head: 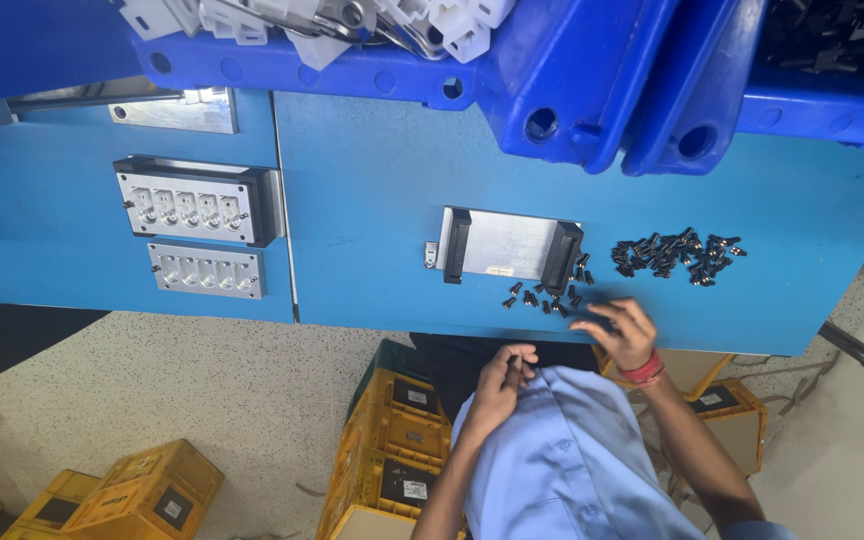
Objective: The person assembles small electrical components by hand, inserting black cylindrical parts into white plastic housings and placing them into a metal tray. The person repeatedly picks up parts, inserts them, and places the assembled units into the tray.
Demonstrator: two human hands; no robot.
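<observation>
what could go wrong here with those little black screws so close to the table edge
The small black screws lie loose near the front edge of the blue worktable, where the right hand reaches; a sweep could knock some onto the speckled floor, where they would be hard to spot. The left hand is off the table, over the lap, seemingly pinching something small that might drop there. The larger pile of black screws is unboxed and could scatter.
</observation>
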